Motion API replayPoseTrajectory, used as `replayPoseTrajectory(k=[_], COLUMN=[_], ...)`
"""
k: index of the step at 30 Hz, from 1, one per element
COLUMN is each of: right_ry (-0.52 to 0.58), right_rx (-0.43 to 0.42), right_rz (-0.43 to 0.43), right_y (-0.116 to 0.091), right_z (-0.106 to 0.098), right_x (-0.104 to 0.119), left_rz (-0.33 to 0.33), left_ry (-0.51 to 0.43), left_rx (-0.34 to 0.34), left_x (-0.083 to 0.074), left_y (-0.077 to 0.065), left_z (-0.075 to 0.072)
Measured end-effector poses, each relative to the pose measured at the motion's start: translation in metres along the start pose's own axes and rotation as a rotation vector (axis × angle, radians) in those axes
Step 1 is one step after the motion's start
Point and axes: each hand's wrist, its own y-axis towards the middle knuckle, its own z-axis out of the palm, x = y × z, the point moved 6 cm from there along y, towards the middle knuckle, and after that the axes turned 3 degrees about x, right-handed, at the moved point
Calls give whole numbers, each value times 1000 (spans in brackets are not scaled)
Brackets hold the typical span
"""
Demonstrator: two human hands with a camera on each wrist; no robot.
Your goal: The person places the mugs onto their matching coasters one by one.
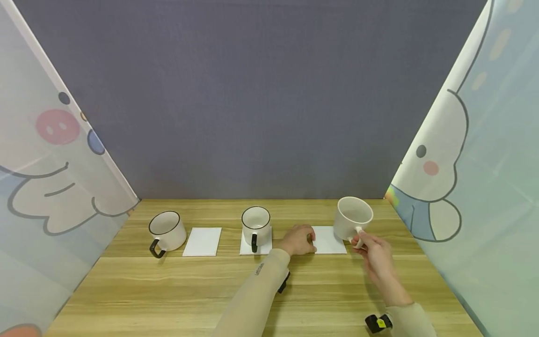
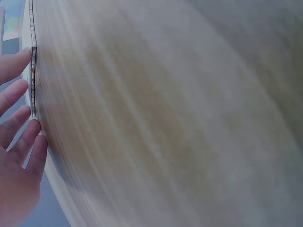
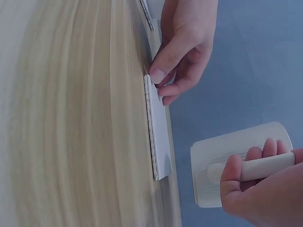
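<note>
White mug (image 1: pixel 345 225) | right hand (image 1: pixel 376 252) grips handle (image 3: pixel 270 166), so its sides stay uncovered | white cardboard square (image 1: pixel 330 241) | left hand (image 1: pixel 296 239), unclenched, touches edge, perhaps for steadying it

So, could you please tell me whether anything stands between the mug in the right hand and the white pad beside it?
Nothing visible stands between the mug and the white pad; the left hand is at the pad's left edge, on the side away from the mug, so the way looks free.

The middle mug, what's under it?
A white card pokes out beneath the middle mug. The part right under the mug is covered, so I can't see it.
</note>
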Motion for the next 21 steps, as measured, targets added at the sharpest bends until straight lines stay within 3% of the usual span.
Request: replayPoseTrajectory(k=[21], right_ry=[-24], right_rx=[0], right_rz=[11], right_y=[0], right_z=[14], right_x=[-4], left_rz=[-1], left_ry=[-2], left_rx=[-9], left_x=[-3], left_y=[-2], left_z=[-3])
